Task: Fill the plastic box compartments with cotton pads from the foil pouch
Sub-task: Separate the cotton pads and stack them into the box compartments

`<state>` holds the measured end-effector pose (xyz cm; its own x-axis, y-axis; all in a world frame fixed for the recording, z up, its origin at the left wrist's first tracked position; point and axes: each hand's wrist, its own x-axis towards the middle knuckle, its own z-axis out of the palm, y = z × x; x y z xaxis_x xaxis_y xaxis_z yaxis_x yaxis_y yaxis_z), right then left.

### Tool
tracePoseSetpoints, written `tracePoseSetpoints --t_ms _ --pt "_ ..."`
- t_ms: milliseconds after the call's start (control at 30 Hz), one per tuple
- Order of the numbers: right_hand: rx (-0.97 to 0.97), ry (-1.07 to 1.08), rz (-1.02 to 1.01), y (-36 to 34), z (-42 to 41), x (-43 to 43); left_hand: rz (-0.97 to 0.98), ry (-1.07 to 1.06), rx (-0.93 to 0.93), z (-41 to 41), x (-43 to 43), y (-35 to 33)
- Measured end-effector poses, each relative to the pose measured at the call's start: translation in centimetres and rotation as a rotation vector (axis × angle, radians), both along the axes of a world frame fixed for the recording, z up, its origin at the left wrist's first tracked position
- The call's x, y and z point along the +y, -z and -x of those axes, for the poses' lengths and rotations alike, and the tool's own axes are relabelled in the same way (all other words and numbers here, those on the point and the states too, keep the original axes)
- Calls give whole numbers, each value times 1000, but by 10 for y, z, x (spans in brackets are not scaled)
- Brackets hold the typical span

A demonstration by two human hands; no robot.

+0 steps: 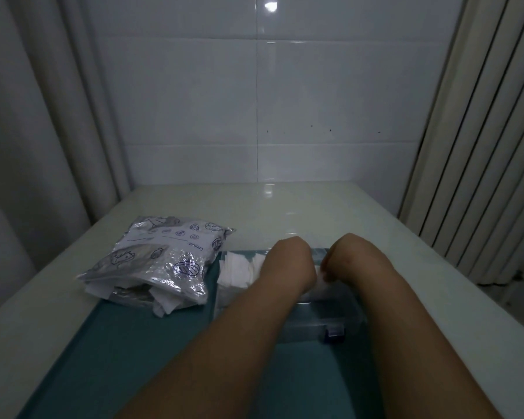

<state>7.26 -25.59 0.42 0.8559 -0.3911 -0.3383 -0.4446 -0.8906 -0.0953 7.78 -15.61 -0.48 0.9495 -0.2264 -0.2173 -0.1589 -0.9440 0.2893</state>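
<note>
A crinkled silver foil pouch (pixel 161 261) with dark printed drawings lies on the left, its open end toward me, and white cotton pads (pixel 164 306) poke out of it. The clear plastic box (pixel 330 316) sits in the middle on a teal mat (pixel 164 343). A far-left compartment holds a heap of white cotton pads (pixel 239 270). Both my wrists bend down into the box. My left hand (pixel 294 261) shows only its back, and its fingers are hidden. My right hand (pixel 342 261) curls its fingertips around a white cotton pad (pixel 319 275) between the two hands.
The mat lies on a pale glossy counter (pixel 285 207) that ends at a tiled wall. Grey curtains hang at the left and ribbed panels stand at the right. A small clear latch (pixel 333 331) sticks out of the box's near side.
</note>
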Motion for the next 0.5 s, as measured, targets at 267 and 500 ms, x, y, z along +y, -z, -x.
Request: tracePoseSetpoints --t_ms 267,500 --pt "19 14 23 4 -2 -1 -25 -21 78 -2 -1 -6" --pt "-60 9 4 6 5 2 2 -59 -59 7 2 0"
